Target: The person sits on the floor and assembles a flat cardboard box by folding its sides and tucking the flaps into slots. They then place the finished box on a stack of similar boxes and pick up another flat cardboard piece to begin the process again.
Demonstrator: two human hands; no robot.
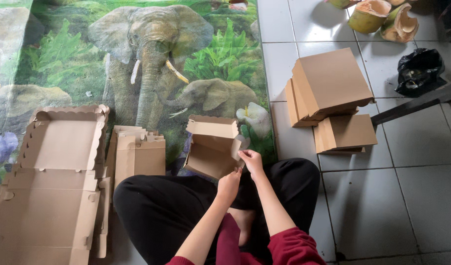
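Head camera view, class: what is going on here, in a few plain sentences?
A person sits cross-legged on an elephant-print mat. Both hands, left and right, grip a side flap of a half-folded cardboard box with its lid up. To the person's left lie flat box blanks, an opened box and a small pile of folded pieces. On the tiled floor to the right sits a stack of closed boxes, with a black bag and coconut husks beyond.

Brown cardboard box [213, 147]; folded boxes [328, 95] same brown. Mat [137, 49]: green foliage, grey elephants. Floor tiles [407, 196] pale grey-white. Trousers [166, 206] black, sleeves [294, 248] dark red. Bag [419, 71] black.
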